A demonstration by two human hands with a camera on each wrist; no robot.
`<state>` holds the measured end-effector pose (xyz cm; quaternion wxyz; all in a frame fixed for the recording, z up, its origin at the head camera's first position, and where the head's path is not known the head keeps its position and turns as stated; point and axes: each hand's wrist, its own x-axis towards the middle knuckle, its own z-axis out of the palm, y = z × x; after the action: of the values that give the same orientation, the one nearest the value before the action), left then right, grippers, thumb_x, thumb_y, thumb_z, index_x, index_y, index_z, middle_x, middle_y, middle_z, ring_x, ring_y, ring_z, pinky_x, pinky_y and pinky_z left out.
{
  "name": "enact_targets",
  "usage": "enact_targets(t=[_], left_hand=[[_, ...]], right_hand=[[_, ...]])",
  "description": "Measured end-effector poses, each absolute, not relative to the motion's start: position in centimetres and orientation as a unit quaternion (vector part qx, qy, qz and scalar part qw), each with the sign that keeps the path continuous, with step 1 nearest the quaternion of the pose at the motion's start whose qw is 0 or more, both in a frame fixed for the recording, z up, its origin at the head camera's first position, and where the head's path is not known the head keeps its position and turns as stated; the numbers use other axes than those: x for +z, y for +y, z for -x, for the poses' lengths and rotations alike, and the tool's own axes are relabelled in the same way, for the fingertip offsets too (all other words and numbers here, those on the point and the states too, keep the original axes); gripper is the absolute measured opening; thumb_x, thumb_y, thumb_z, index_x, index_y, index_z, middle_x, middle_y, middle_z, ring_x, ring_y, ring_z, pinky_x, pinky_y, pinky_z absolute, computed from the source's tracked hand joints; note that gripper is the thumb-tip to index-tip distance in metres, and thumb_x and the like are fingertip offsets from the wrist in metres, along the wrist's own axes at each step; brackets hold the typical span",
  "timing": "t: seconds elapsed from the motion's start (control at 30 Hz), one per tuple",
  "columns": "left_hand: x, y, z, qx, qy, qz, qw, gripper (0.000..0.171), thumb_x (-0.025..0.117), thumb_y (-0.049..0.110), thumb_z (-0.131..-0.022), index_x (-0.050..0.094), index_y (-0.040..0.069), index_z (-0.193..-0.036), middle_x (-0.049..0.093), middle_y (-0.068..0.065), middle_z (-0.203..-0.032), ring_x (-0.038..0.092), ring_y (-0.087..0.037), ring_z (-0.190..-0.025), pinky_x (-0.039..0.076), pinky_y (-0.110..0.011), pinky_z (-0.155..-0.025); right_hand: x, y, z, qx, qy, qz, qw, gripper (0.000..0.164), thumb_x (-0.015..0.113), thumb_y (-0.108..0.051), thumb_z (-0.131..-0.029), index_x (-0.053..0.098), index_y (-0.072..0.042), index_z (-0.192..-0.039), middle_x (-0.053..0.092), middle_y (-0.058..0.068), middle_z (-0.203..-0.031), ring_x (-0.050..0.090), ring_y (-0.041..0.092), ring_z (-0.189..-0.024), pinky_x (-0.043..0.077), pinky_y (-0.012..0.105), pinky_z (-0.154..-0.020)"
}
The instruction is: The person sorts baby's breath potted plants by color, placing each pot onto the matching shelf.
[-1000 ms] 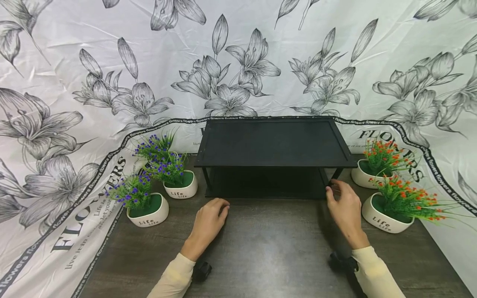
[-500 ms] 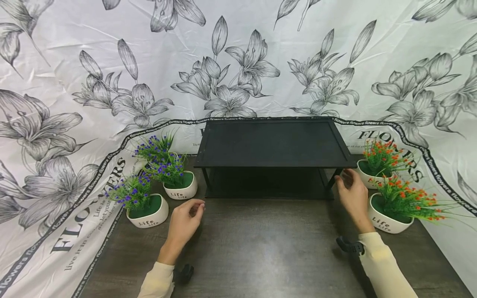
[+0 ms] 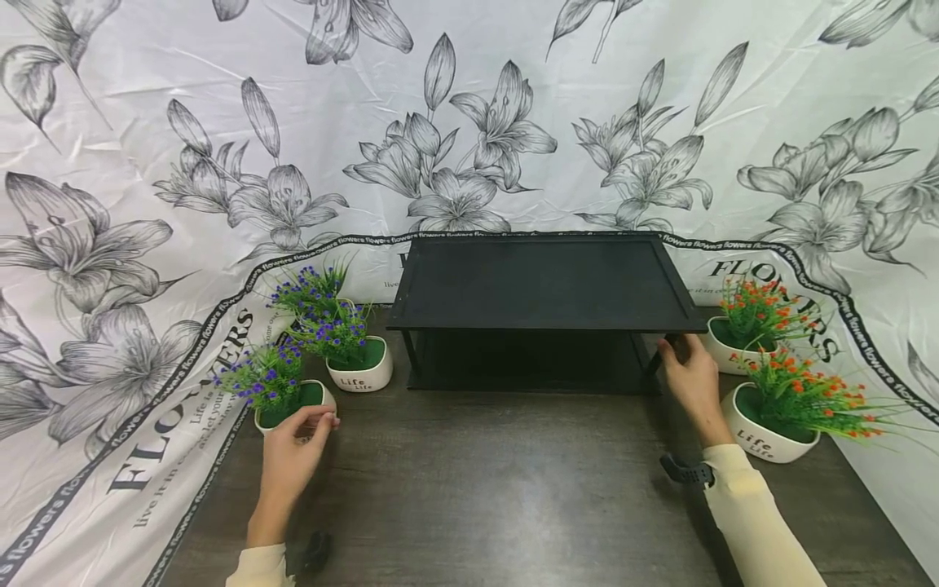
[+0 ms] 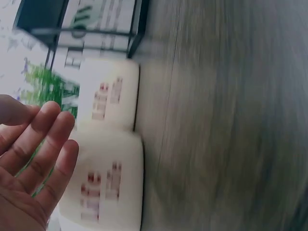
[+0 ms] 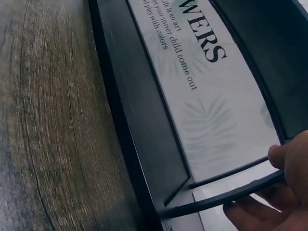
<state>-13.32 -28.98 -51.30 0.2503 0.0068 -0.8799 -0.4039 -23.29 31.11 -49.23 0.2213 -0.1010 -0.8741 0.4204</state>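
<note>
A black two-tier shelf (image 3: 543, 285) stands at the back of the dark wooden table. My right hand (image 3: 689, 379) is at its front right post, thumb on one side and fingers on the other; the right wrist view shows the post (image 5: 226, 197) between them. My left hand (image 3: 293, 456) is in front of the nearest white pot (image 3: 319, 393) with purple flowers, overlapping it in the head view. Its fingers are loosely bent with nothing between them. In the left wrist view those fingers (image 4: 41, 130) overlap the pot's side, marked "Life" (image 4: 108, 178).
Further back on the left stand more purple-flowered pots, one (image 3: 359, 367) close to the shelf's left post. On the right, two white pots with orange flowers, the nearer (image 3: 770, 440) beside my right wrist. A flower-printed cloth (image 3: 469, 122) hangs behind and at the sides.
My left hand has moved left from the shelf's front edge to the nearest purple-flowered pot. My right hand has shifted from the shelf's lower corner, up and rightward to its post.
</note>
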Motion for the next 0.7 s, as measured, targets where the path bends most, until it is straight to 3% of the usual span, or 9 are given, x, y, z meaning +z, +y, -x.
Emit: enact_targets(t=[0.27, 0.43, 0.53, 0.57, 0.63, 0.7], left_hand=[[-51.1, -32.2, 11.8, -0.379, -0.877, -0.084, 0.284, 0.011, 0.073, 0.002, -0.098, 0.082, 0.006, -0.101, 0.080, -0.011, -0.086, 0.058, 0.019, -0.071, 0.046, -0.007, -0.066], [-50.9, -33.8, 11.4, -0.367, -0.876, -0.172, 0.262, 0.010, 0.071, 0.010, -0.099, 0.075, 0.004, -0.105, 0.071, -0.007, -0.089, 0.053, 0.015, -0.070, 0.040, -0.005, -0.066], [-50.9, -34.6, 11.5, -0.376, -0.876, -0.197, 0.229, 0.028, 0.070, 0.012, -0.097, 0.065, -0.004, -0.120, 0.064, -0.015, -0.107, 0.060, -0.001, -0.084, 0.042, -0.003, -0.069], [-50.9, -34.9, 11.6, -0.385, -0.876, -0.198, 0.214, 0.039, 0.071, 0.012, -0.097, 0.059, -0.007, -0.129, 0.061, -0.020, -0.116, 0.063, -0.010, -0.093, 0.047, -0.006, -0.075], [-51.0, -35.5, 11.8, -0.409, -0.874, -0.190, 0.181, 0.063, 0.073, 0.013, -0.097, 0.043, -0.009, -0.148, 0.051, -0.029, -0.136, 0.062, -0.031, -0.117, 0.056, -0.021, -0.095], [-51.0, -36.1, 12.1, -0.444, -0.868, -0.171, 0.139, 0.087, 0.075, 0.013, -0.097, 0.021, -0.007, -0.162, 0.035, -0.037, -0.155, 0.047, -0.049, -0.140, 0.050, -0.045, -0.114]], right_hand=[[-49.5, 30.9, 23.5, 0.411, -0.878, 0.101, 0.225, 0.036, 0.059, -0.027, -0.111, 0.066, 0.001, -0.133, 0.074, 0.030, -0.121, 0.068, 0.050, -0.116, 0.049, 0.062, -0.100], [-49.6, 30.9, 23.6, 0.409, -0.876, 0.101, 0.236, 0.031, 0.057, -0.024, -0.112, 0.069, 0.001, -0.128, 0.075, 0.026, -0.123, 0.069, 0.047, -0.119, 0.049, 0.060, -0.102], [-49.6, 30.8, 23.6, 0.404, -0.876, 0.101, 0.244, 0.030, 0.058, -0.023, -0.112, 0.070, 0.001, -0.127, 0.076, 0.026, -0.121, 0.070, 0.047, -0.117, 0.050, 0.059, -0.100], [-49.6, 30.8, 23.6, 0.404, -0.875, 0.101, 0.247, 0.030, 0.058, -0.023, -0.111, 0.070, 0.001, -0.126, 0.076, 0.026, -0.120, 0.070, 0.048, -0.116, 0.050, 0.060, -0.100], [-49.7, 30.8, 23.7, 0.404, -0.874, 0.099, 0.250, 0.030, 0.059, -0.022, -0.111, 0.070, 0.001, -0.126, 0.076, 0.027, -0.119, 0.071, 0.048, -0.116, 0.050, 0.060, -0.100], [-49.8, 30.7, 23.8, 0.406, -0.873, 0.098, 0.251, 0.030, 0.059, -0.022, -0.111, 0.070, 0.001, -0.127, 0.076, 0.027, -0.119, 0.071, 0.049, -0.116, 0.050, 0.061, -0.101]])
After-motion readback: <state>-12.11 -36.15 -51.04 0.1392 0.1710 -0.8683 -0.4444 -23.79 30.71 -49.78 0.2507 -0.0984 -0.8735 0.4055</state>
